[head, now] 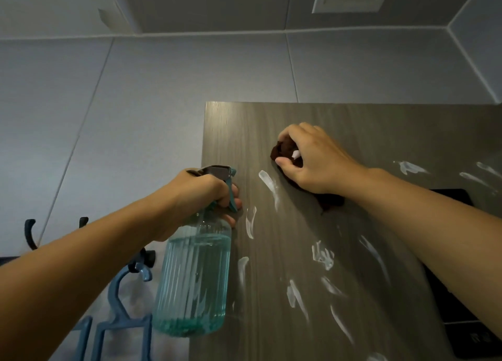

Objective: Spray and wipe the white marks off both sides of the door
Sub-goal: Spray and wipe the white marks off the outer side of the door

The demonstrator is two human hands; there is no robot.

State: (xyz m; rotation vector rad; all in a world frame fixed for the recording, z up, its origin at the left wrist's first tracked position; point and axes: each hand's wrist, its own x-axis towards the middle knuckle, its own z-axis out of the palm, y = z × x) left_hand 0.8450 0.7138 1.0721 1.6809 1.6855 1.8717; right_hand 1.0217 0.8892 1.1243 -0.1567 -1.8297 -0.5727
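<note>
My right hand (315, 161) presses a bunched dark-brown cloth (284, 151) high on the door (298, 252), fingers curled round it; left of it, my left hand (206, 195) grips the spray bottle (194, 279), with what looks like a finger on the trigger.

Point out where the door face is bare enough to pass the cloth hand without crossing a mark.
Bare: the top band of the door above the right hand and cloth, from the left edge to the right. Crowded: white marks spread below the cloth, beside the spray bottle in the left hand, and downward; more sit at the right edge.
</note>
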